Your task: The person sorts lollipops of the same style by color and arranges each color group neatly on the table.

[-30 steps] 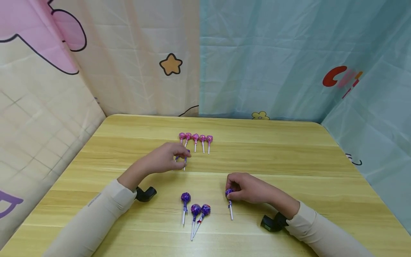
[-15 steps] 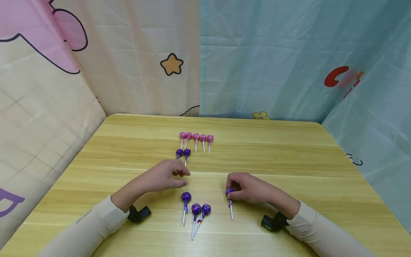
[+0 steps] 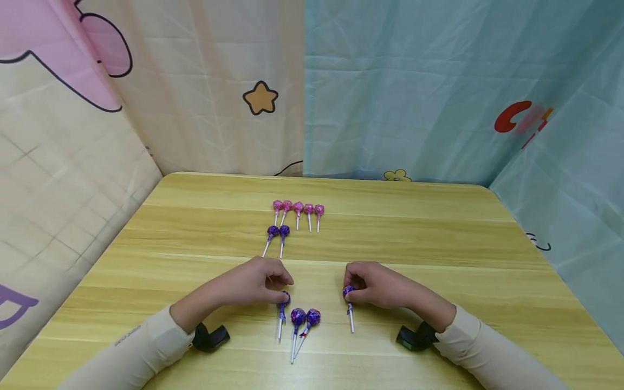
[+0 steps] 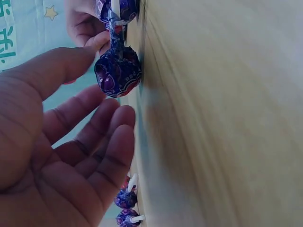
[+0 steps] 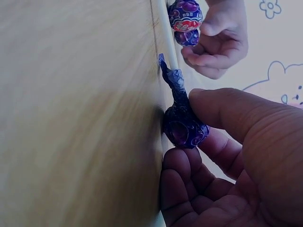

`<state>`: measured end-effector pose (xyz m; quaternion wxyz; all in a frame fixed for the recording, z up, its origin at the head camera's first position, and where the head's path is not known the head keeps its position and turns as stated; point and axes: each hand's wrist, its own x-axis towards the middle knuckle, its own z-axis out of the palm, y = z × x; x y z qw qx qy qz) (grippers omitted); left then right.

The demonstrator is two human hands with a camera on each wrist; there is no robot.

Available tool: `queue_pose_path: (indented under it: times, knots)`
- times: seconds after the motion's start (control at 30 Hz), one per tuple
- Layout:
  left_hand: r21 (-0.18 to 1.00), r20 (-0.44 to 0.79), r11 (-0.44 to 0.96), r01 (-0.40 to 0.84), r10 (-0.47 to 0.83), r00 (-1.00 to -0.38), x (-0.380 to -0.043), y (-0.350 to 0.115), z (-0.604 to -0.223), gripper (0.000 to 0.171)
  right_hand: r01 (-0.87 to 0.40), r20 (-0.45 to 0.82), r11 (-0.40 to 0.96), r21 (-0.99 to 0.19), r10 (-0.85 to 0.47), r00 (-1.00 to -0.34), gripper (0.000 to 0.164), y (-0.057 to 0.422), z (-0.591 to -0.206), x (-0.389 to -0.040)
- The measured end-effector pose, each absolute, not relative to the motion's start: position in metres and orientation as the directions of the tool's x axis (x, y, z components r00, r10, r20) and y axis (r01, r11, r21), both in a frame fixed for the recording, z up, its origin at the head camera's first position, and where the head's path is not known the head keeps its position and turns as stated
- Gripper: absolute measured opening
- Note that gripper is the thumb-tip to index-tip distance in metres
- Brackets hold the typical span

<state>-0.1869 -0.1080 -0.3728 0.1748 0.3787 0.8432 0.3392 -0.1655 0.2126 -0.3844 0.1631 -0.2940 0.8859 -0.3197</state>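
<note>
My left hand (image 3: 255, 283) is at a purple-wrapped lollipop (image 3: 282, 314) lying on the table. In the left wrist view its thumb is beside the lollipop's head (image 4: 118, 74), while the loosely bent fingers stand apart from it. My right hand (image 3: 377, 285) pinches another purple lollipop (image 3: 350, 311) by its head, the white stick pointing toward me. The right wrist view has the thumb on the wrapper's neck and fingertips against the round head (image 5: 184, 130). Between the hands, a purple lollipop (image 3: 298, 318) and a second purple lollipop (image 3: 313, 318) lie with sticks nearly meeting.
Several pink lollipops (image 3: 298, 208) form a row toward the back of the wooden table (image 3: 414, 227). Just in front of that row's left end lie two purple lollipops (image 3: 284, 232). A printed curtain (image 3: 390, 97) stands behind the table.
My left hand has drawn back from the two purple lollipops below the pink row and come down to the nearer purple one. The right hand stays in place with its lollipop.
</note>
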Motion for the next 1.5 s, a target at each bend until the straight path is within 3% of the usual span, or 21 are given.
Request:
queue_pose_path:
  times: [1.0, 1.5]
  knots:
    - [0.682, -0.047, 0.480, 0.552, 0.781, -0.622, -0.176, -0.106, -0.374, 0.010, -0.393, -0.097, 0.608, -0.690, -0.616, -0.782, 0.006, 0.213, -0.382, -0.167]
    - [0.684, -0.049, 0.493, 0.537, 0.766, -0.641, -0.174, -0.106, -0.376, 0.011, -0.430, 0.002, 0.592, -0.681, -0.587, -0.810, 0.007, 0.195, -0.376, -0.188]
